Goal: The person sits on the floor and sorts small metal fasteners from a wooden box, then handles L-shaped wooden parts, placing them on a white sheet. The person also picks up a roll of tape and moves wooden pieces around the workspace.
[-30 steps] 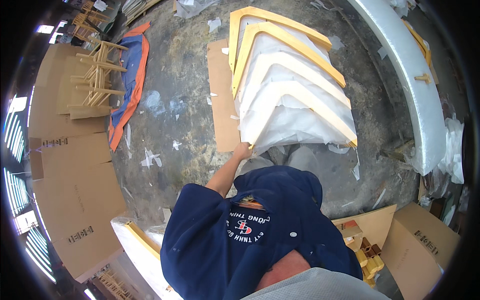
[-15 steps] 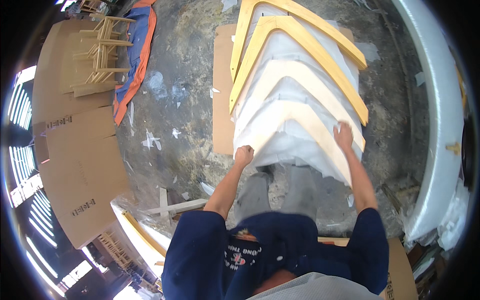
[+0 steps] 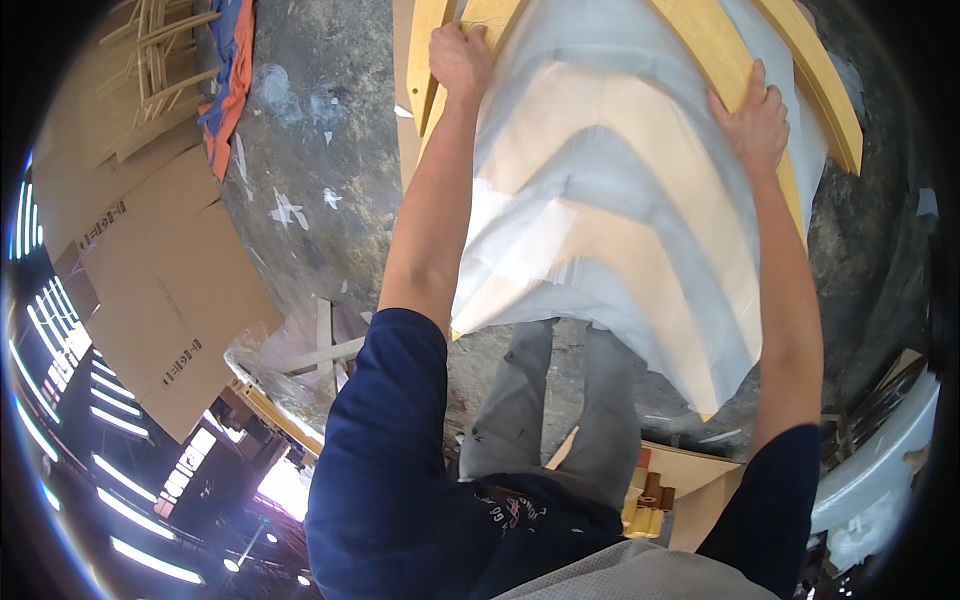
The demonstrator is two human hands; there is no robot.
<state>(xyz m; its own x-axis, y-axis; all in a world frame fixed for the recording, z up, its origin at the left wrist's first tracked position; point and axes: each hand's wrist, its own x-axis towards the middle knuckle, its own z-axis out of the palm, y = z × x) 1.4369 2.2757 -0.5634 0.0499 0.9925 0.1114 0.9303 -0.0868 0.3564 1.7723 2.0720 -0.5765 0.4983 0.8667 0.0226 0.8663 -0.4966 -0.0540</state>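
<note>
Both my hands are on a bare yellow V-shaped wooden piece (image 3: pixel 705 45), whose peak runs past the top edge. My left hand (image 3: pixel 462 62) has its fingers curled over the left leg. At the right leg, my right hand (image 3: pixel 757 122) grips the wood between thumb and fingers. Farther out lies another bare V-shaped piece (image 3: pixel 828 105). Nearer me, two paler V-shaped pieces show through thin white foam sheeting (image 3: pixel 600 170), with tips poking out at its near edge.
Cardboard (image 3: pixel 190 270) spreads on the left, below a stack of wooden frames (image 3: pixel 155 60). A blue and orange tarp (image 3: pixel 230 80) lies beside it. Crossed wooden strips (image 3: pixel 325 352) sit near my left elbow. A foam roll (image 3: pixel 870 455) is at the right. Scraps litter the concrete floor (image 3: pixel 330 130).
Both hands have moved forward from the nearer, sheet-covered pieces and now grip the legs of the nearer bare wooden piece. My view has come closer to the stack.
</note>
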